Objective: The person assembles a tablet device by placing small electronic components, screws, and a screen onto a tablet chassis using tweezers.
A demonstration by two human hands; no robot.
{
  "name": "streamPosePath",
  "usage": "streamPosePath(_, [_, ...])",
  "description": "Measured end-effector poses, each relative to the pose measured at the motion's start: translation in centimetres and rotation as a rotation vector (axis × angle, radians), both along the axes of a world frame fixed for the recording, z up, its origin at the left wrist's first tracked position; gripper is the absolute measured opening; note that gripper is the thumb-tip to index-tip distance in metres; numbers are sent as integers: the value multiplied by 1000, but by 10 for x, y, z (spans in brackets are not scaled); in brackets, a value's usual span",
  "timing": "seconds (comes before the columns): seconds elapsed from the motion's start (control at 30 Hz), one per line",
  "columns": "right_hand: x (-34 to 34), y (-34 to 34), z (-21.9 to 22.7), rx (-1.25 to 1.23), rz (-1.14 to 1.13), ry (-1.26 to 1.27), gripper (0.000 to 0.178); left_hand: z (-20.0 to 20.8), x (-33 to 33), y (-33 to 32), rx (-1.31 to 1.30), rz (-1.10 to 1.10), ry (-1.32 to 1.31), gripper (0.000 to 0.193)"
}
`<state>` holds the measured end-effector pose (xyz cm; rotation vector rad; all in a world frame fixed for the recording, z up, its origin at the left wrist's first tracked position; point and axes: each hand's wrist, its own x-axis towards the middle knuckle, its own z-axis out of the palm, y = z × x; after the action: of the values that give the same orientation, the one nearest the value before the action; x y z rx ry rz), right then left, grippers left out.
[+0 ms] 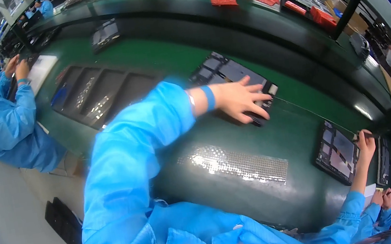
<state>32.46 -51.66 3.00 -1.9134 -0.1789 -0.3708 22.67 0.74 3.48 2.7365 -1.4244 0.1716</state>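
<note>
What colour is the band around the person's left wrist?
The wristband is blue; it shows best in the head view.

Two touched devices [337, 151], one gridded sheet [244, 164]

I'm looking at a long workbench [288, 150] with a glossy dark green top. Toward its left lies a black tray [107, 83] split into compartments. To the right of that rests a dark flat device [214, 65] with its inner parts bare, and nearer the front lies a sheet of small shiny squares [239, 167]. A similar device [334, 150] sits farther right, and a dark unit [105, 33] lies toward the back left.
</note>
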Motion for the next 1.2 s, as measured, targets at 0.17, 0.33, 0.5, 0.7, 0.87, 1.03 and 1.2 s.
streamPosePath(0.17, [-16,-100,-41,-8,-151,-107,19,17,-3,62,148,168,-88,47])
streamPosePath(0.33, [-12,-132,-75,388,-89,-10,21,18,-4,71,58,556,159,50])
streamPosePath(0.5, [-6,-99,-70,569,-5,85,21,1,-7,68,156,647,-122,60])
streamPosePath(0.7, [-10,-81,-74,580,3,126,22,0,-18,176,36,833,-105,77])
streamPosePath(0.87, [-26,48,-52,530,65,127,25,-24,-20,250,65,1036,-95,71])
streamPosePath(1.03, [-29,175,-43,454,180,191,21,28,-74,159,-207,841,-227,33])
streamPosePath(1.2, [-35,248,-36,434,349,228,19,46,-183,59,-161,538,29,17])
